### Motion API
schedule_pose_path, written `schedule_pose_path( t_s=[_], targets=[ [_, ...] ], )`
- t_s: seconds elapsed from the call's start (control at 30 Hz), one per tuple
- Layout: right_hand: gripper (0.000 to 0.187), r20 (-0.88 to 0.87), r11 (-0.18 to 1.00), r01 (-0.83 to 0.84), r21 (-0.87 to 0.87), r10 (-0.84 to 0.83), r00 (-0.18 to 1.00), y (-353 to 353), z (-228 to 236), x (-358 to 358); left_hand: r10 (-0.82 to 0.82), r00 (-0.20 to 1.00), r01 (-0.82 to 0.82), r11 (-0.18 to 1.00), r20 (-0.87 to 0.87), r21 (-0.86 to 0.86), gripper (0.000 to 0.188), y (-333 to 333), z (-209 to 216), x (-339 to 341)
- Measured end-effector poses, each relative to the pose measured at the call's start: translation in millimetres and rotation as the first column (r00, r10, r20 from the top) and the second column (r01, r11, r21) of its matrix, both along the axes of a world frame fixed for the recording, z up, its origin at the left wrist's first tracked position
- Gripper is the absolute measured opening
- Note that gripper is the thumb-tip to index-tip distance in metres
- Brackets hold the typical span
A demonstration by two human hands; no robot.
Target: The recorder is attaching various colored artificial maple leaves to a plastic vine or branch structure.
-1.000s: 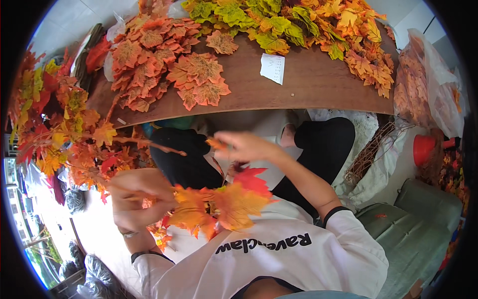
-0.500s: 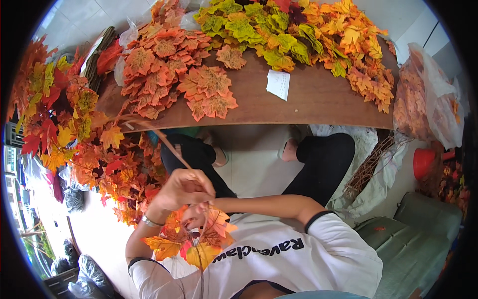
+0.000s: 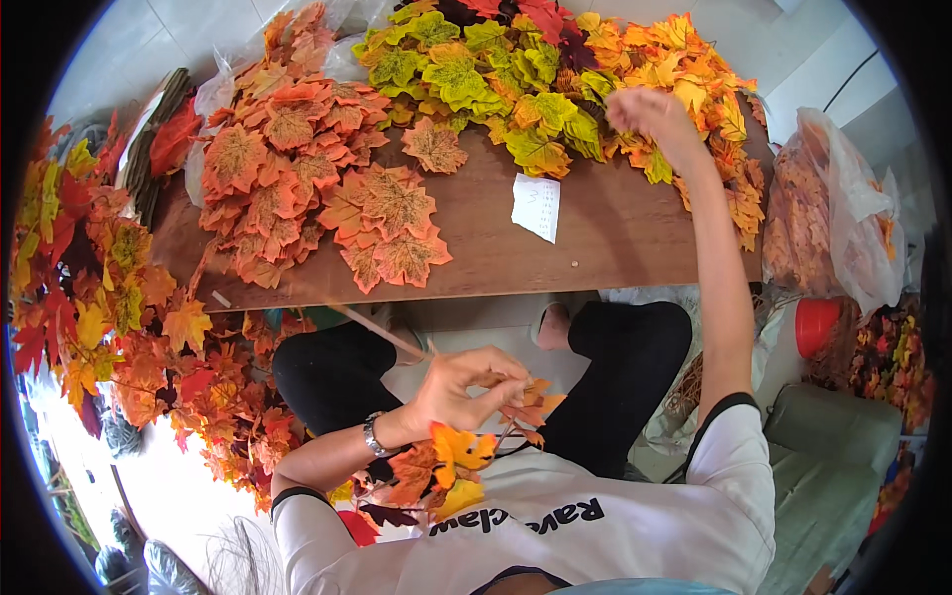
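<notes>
Leafy orange sprig (image 3: 456,449) in the left hand (image 3: 458,389), mostly toward the shirt (image 3: 605,486).

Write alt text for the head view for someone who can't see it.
A person's left hand grips a leafy sprig in orange and yellow, while the right hand is stretched out over a brown table where yellow-green leaves meet orange leaves.
</notes>
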State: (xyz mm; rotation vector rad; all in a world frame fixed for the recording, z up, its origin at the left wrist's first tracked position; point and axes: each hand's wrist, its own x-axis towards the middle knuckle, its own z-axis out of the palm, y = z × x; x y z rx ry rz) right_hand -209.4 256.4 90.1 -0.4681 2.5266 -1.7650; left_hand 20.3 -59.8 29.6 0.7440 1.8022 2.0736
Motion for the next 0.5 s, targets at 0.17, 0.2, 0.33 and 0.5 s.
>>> schedule_pose_path(
  t_s=[0.17,0.2,0.33,0.5],
  targets=[
    [0.036,-0.419,0.790,0.483,0.377,-0.319,0.850,31,-25,-126,-0.066,0.921,0.015,0.991,-0.383,-0.135,0.012,-3,6,-29],
    [0.035,-0.522,0.701,0.576,0.421,-0.332,0.785,28,-35,-148,-0.053,0.946,0.020,0.994,-0.320,-0.106,0.011,-4,5,-31],
    [0.038,-0.323,0.409,0.463,0.786,-0.367,0.872,11,-42,-186,-0.031,0.995,0.030,1.000,-0.096,-0.008,0.009,-11,-15,-35],
    [0.039,-0.594,0.686,0.656,0.314,-0.397,0.700,1,-8,-139,-0.037,0.939,0.001,0.994,0.341,0.106,0.010,-16,-6,-35]
  ],
)
